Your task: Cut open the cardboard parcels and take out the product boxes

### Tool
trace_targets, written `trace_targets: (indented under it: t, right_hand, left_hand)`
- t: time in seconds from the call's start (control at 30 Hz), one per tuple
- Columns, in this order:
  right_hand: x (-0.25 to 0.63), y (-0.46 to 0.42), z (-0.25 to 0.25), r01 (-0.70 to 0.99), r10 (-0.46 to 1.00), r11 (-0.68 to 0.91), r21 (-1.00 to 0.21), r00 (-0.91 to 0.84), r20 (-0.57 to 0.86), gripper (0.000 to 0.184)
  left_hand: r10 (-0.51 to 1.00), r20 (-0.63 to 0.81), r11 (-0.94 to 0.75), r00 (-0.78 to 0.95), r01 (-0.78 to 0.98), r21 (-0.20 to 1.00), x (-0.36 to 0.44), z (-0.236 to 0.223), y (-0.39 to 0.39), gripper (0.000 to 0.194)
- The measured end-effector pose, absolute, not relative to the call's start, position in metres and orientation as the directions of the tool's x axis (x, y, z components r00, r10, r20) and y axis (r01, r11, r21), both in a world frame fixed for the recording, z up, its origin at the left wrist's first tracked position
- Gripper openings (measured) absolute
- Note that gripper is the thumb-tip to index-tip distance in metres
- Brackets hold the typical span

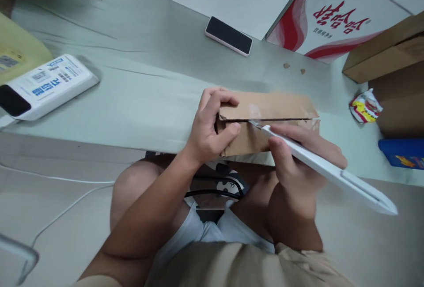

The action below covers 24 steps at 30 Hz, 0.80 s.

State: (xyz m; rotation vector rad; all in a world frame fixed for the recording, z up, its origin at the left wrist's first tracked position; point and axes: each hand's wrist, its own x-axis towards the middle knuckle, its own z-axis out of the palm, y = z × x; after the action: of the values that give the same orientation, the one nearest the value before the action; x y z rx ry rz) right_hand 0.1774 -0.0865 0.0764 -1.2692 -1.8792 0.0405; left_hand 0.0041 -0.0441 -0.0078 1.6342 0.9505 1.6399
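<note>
A brown cardboard box (pixel 278 103) lies at the table's near edge, with a dark seam running along its length and clear tape on it. My left hand (pixel 212 123) grips the box's left end, fingers over the top and thumb on the near side. In my right hand (pixel 298 154) is a white utility knife (pixel 318 163), held like a pen. Its blade tip touches the seam left of the middle; how deep it sits I cannot tell. The knife's handle points down to the right.
A dark-faced phone-like device (pixel 228 35) lies beyond the box. At left is a white device (pixel 53 86) with blue print beside a yellow container (pixel 20 53). A red-and-white carton (pixel 324 17), a snack wrapper (pixel 366 106) and a blue packet (pixel 402 152) are at right.
</note>
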Motion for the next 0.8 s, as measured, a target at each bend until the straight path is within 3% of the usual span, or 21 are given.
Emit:
trace_targets:
  t: [0.43,0.8]
  right_hand:
    - [0.178,-0.085,0.070,0.717,0.756,0.496,-0.490,-0.080,0.649,0.009]
    - [0.183,-0.079,0.060,0.780,0.695,0.448,-0.437,0.004,0.719,0.013]
  left_hand:
    - [0.837,0.546,-0.545,-0.020,0.054,0.837,0.006,-0.010,-0.044,0.037]
    - [0.839,0.544,-0.543,-0.007,0.064,0.837,0.004,-0.009,-0.045,0.040]
